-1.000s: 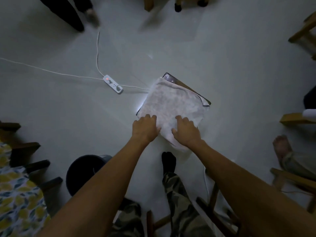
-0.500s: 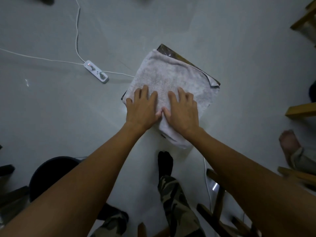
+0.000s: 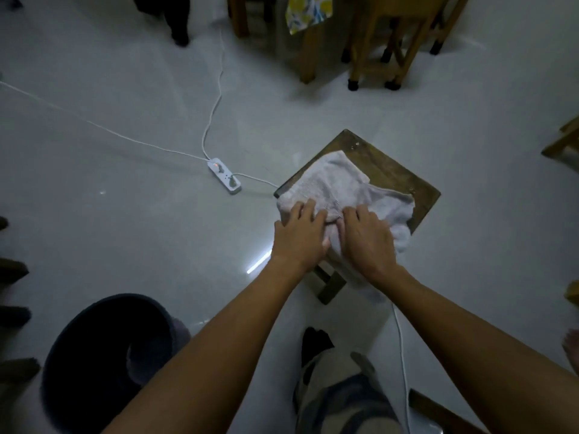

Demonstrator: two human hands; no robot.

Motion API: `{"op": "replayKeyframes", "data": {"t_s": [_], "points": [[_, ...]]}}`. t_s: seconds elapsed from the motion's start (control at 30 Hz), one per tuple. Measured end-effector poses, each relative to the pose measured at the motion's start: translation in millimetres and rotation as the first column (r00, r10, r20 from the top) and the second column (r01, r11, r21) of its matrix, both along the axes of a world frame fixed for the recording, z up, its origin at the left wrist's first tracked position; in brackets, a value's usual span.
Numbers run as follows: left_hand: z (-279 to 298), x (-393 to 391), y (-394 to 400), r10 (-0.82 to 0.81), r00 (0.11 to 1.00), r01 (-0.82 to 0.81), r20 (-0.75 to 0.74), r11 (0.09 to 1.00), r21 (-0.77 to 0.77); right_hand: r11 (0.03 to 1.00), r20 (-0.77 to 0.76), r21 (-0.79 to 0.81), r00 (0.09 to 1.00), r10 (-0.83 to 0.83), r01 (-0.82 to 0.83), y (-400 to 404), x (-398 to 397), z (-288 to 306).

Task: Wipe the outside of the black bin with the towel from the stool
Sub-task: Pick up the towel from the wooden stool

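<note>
A pale towel lies bunched on the dark wooden stool, its near part hanging over the stool's front edge. Side by side on the towel's near part sit my left hand and my right hand, their fingers curled into the cloth and pinching a fold between them. The black bin stands on the floor at the lower left, open top toward me, well apart from both hands.
A white power strip with cables lies on the pale floor left of the stool. Wooden chair legs stand at the back. Another cable runs by my camouflage-trousered leg. A person's dark legs stand at the far left.
My hands have gone from lying flat to curling and gathering the towel toward me, baring the stool's far half. The camera view has lifted, showing more floor and the chairs.
</note>
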State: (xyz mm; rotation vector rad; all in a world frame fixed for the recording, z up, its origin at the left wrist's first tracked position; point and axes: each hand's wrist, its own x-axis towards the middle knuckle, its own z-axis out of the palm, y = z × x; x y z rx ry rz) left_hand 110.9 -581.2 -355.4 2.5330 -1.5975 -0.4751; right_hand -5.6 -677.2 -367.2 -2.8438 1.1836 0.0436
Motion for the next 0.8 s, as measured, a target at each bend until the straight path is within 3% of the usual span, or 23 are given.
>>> {"op": "replayKeyframes", "data": {"t_s": [0.2,0.3,0.53,0.8], "points": [[51.0,-18.4,93.0,0.107,0.994,-0.108,0.006,0.994,0.03,0.984,0.158,0.152,0.985,0.073,-0.097,61.0,-14.5,61.2],[90.6,-9.5,145.5,0.161,0.982,-0.169,0.097,0.982,0.081,0.967,0.27,0.204,0.958,0.094,-0.152,90.6,-14.3,104.8],[158.5,-4.9,243.9,0.314,0.913,-0.332,0.262,0.943,0.028,0.962,0.283,0.193,0.95,0.135,-0.194,150.0,13.3,178.5],[178.9,-26.7,312.4,0.425,0.864,-0.436,0.272,0.9,-0.019,0.908,0.347,0.185,0.889,0.298,-0.377,239.7,17.2,206.9]]}}
